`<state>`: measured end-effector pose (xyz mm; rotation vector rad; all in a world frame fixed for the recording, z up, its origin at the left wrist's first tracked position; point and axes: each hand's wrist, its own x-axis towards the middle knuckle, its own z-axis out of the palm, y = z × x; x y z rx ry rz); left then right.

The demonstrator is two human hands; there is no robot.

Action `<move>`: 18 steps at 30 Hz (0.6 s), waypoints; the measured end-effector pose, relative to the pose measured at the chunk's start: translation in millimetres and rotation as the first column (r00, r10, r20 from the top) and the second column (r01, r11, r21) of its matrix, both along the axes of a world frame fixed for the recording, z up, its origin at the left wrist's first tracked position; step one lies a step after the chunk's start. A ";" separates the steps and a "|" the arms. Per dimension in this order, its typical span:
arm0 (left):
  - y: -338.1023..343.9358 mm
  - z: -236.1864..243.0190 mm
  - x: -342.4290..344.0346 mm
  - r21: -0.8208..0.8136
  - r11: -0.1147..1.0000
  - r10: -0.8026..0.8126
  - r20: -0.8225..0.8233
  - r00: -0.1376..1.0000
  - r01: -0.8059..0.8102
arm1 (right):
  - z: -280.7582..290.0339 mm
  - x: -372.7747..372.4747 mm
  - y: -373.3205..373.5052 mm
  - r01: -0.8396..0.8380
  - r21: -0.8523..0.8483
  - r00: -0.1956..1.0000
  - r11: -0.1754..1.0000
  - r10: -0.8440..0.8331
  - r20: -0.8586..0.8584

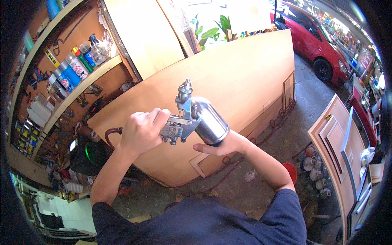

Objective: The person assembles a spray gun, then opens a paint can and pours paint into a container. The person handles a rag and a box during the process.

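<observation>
A metal spray gun (188, 118) is held up in front of my chest, nozzle pointing away from me. My left hand (143, 130) is closed around its handle, fingers wrapped over the top. On the gun's right side sits a shiny silver cup (213, 122), tilted. My right hand (224, 144) cradles the lower end of this cup; the thumb shows below it, and the other fingers are hidden behind the metal. A dark red hose (109, 134) curves beside my left wrist.
Large wooden panels (245, 69) stand beyond my hands, with a hose (241, 157) along the floor. Shelves with spray cans (75, 67) are on the left. Framed boards (332, 151) lean at the right, near a red bucket (290, 171). A red car (310, 36) is parked behind.
</observation>
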<state>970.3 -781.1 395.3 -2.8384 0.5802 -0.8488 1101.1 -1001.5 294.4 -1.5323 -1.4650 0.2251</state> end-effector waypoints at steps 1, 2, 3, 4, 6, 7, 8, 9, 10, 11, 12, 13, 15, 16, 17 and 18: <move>-0.2 0.6 -0.6 -0.004 1.000 -0.005 0.001 1.000 0.005 | 0.4 -0.2 0.5 -0.004 0.013 1.000 1.000 0.004 0.000; -0.7 0.5 -1.3 -0.010 1.000 -0.008 0.004 1.000 0.008 | 0.4 -0.1 1.0 -0.010 0.024 1.000 1.000 0.010 0.001; -1.1 0.5 -2.0 -0.016 1.000 -0.011 0.007 1.000 0.011 | 0.2 -0.1 1.7 -0.016 0.035 1.000 0.999 0.016 0.003; -1.6 0.3 -2.9 -0.010 1.000 -0.002 0.003 1.000 0.002 | -1.0 -0.5 2.5 -0.009 0.053 1.000 0.999 0.009 0.004; -2.1 -1.4 -5.4 0.000 1.000 0.018 -0.007 1.000 -0.018 | -5.2 -2.7 3.7 0.003 0.085 1.000 0.996 -0.003 0.004; -1.5 -2.1 -6.4 0.004 1.000 0.021 -0.006 1.000 -0.021 | -5.9 -4.1 4.0 0.006 0.074 1.000 0.997 -0.005 -0.009; -1.0 -2.9 -6.3 0.008 1.000 0.021 -0.005 1.000 -0.021 | -6.2 -5.5 3.6 0.011 0.062 1.000 0.998 -0.010 -0.021; -0.6 -3.6 -6.4 0.011 1.000 0.022 -0.005 1.000 -0.022 | -6.0 -6.2 3.3 0.017 0.050 0.999 0.999 -0.015 -0.034; -0.4 -4.3 -6.7 0.007 1.000 0.023 -0.004 1.000 -0.023 | -5.2 -5.9 3.2 0.011 0.045 1.000 0.999 -0.010 -0.019; 0.0 -4.6 -7.3 0.005 1.000 0.026 -0.006 1.000 -0.026 | -4.8 -5.5 3.7 0.005 0.042 1.000 0.999 -0.005 -0.007; 0.5 -5.2 -7.8 0.003 1.000 0.027 -0.009 1.000 -0.027 | -4.6 -5.4 3.9 0.000 0.039 1.000 0.999 0.000 0.005; 1.1 -6.5 -8.3 -0.007 1.000 0.030 -0.015 0.999 -0.030 | -4.8 -5.7 3.6 -0.002 0.023 1.000 1.000 0.002 -0.004; 2.8 -8.4 -9.4 -0.024 0.999 0.036 -0.025 0.999 -0.036 | -4.0 -6.6 3.2 -0.006 -0.007 1.000 1.000 0.006 -0.020; 3.1 -9.8 -9.3 -0.028 0.999 0.036 -0.016 0.999 -0.036 | -4.3 -6.8 3.1 0.004 0.006 1.000 1.000 -0.004 0.006; 3.3 -11.4 -9.3 -0.032 0.999 0.036 -0.008 0.999 -0.036 | -5.3 -7.0 3.2 0.012 0.021 0.999 1.000 -0.013 0.031; 3.3 -12.1 -9.4 -0.036 0.999 0.036 0.001 0.999 -0.036 | -5.7 -7.1 3.2 0.021 0.035 0.998 0.999 -0.022 0.056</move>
